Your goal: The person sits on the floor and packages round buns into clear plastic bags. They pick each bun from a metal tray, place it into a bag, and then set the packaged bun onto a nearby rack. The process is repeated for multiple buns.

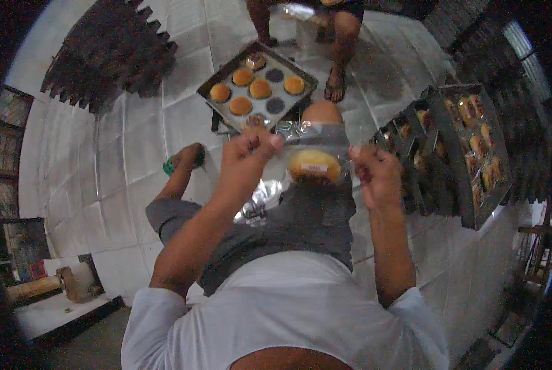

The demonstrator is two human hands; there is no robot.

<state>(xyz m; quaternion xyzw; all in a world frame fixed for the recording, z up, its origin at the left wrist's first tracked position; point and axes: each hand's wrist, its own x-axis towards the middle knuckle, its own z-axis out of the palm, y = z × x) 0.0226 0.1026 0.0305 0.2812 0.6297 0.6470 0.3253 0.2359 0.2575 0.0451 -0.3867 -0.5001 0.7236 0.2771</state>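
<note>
A golden oblong bun (313, 165) with a small white label hangs in front of me inside a clear plastic bag (327, 145). My left hand (249, 153) is closed in a pinch on the bag's left upper side, and my right hand (377, 172) pinches its right upper side. The bag is drawn out between them over my right thigh. Shiny clear plastic bags (260, 203) lie on my lap by my left forearm. Just beyond my left hand is a square metal tray (223, 125) holding several round golden buns (260, 89), with dark round spots among them.
Another person's legs (343, 46) are across from me, behind the tray. Trays of bagged bread (473, 142) lean at the right. Dark stacked trays (112, 49) stand at the far left. A roll (75, 282) rests on a white ledge at the lower left.
</note>
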